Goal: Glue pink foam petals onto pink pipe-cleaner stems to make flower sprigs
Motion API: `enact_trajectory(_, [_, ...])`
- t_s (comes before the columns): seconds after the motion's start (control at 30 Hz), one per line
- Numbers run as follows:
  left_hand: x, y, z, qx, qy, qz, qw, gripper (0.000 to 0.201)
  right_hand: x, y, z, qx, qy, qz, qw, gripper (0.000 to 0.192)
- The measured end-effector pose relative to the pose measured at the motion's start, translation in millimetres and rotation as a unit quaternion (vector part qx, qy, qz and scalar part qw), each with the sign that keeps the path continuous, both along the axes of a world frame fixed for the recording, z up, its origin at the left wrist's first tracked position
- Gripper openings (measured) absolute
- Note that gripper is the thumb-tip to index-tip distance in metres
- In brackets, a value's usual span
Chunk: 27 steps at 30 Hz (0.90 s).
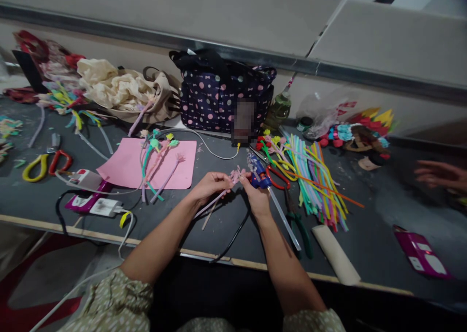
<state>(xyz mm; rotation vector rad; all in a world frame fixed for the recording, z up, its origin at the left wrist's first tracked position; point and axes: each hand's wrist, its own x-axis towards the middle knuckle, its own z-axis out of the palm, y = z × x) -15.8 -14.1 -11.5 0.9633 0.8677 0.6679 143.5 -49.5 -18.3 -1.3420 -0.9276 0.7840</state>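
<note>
Between both hands point(210, 188) point(257, 195), a pink pipe-cleaner flower point(236, 175) is pinched.

Seeing a dark dotted bag point(206, 98) standing upright at the back of the table point(375, 191), near the pale wall point(219, 10). Noticing a crumpled cream cloth point(105, 81) just left of it and a green bottle point(280, 106) just right. Spotting a clear plastic bag point(323, 113) farther right, beside a small dark jar point(304, 123). Also finding a purple power strip point(80, 203) with white chargers point(87, 179) at left, and a purple-and-white object point(421, 250) lying at far right.
</note>
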Motion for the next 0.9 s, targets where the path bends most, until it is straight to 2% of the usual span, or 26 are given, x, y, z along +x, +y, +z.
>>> enact_trajectory(0.27, [-0.1, -0.1, -0.5, 0.009, 0.000, -0.003, 1.000, 0.027, 0.9, 1.1, -5.8, 0.008, 0.005, 0.003, 1.000, 0.030])
enact_trajectory(0.53, [-0.3, -0.5, 0.3, 0.008, -0.008, -0.003, 1.000, 0.024, -0.3, 0.0, 0.4, 0.006, -0.007, -0.007, 1.000, 0.029])
enact_trajectory(0.9, [0.9, -0.4, 1.5, 0.007, -0.007, 0.005, 1.000, 0.023, 0.2, 1.3, -6.8, 0.006, 0.005, -0.002, 1.000, 0.032])
